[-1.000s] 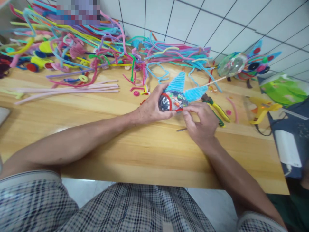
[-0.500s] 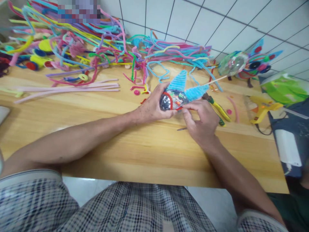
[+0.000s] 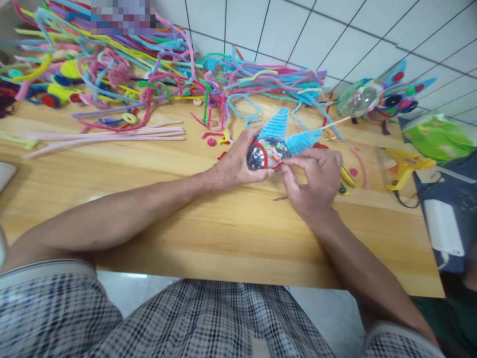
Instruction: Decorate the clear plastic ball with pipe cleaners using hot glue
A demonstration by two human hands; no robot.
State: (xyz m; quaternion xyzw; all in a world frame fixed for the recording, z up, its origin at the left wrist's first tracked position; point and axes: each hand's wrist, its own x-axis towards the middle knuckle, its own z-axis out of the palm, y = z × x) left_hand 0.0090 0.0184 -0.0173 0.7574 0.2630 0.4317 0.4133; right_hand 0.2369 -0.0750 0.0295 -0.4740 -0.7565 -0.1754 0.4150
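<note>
My left hand (image 3: 242, 161) is wrapped round the left side of a clear plastic bottle (image 3: 276, 149) with colourful bits inside. Two blue pipe-cleaner ears (image 3: 275, 124) stand up from it. A red pipe cleaner (image 3: 266, 153) curves over the bottle's surface and runs along its lower edge. At the bottle's right side, the thumb and forefinger of my right hand (image 3: 313, 179) pinch the red pipe cleaner. Partly hidden behind that hand lie yellow-and-green-handled pliers (image 3: 347, 176). Below the bottle a small dark pointed piece (image 3: 280, 199) lies on the table.
Heaps of coloured pipe cleaners (image 3: 112, 64) fill the table's back left. Several pale pink stems (image 3: 149, 133) lie in front. A decorated bottle with blue ears (image 3: 395, 99) stands at the back right, near a yellow glue gun (image 3: 408, 166) and a white box (image 3: 443, 226).
My right hand has turned slightly, still pinching the red pipe cleaner, and now covers more of the pliers. A red length shows above its knuckles. The left hand and bottle stay put.
</note>
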